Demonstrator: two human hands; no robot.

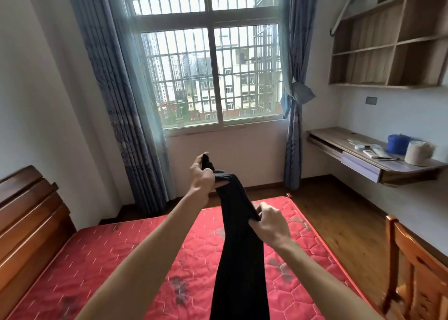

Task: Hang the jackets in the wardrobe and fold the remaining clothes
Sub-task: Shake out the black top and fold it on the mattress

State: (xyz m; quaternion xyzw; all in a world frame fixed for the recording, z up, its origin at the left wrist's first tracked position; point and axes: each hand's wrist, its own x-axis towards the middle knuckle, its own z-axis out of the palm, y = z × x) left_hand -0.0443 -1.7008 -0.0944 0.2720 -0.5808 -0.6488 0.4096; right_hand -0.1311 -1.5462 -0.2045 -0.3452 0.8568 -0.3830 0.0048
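A: Where's the black garment (pixel 238 259)?
B: Hanging above the red bed (pixel 72 259): left hand (pixel 202 180) clutches its far end, right hand (pixel 272 222) pinches one edge. Pull it straight, match edges, then fold.

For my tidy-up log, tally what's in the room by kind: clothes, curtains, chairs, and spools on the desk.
Clothes: 1, a black garment gripped by the left hand and right hand
Curtains: 2
Chairs: 1
Spools: 2, blue and cream
Total: 6
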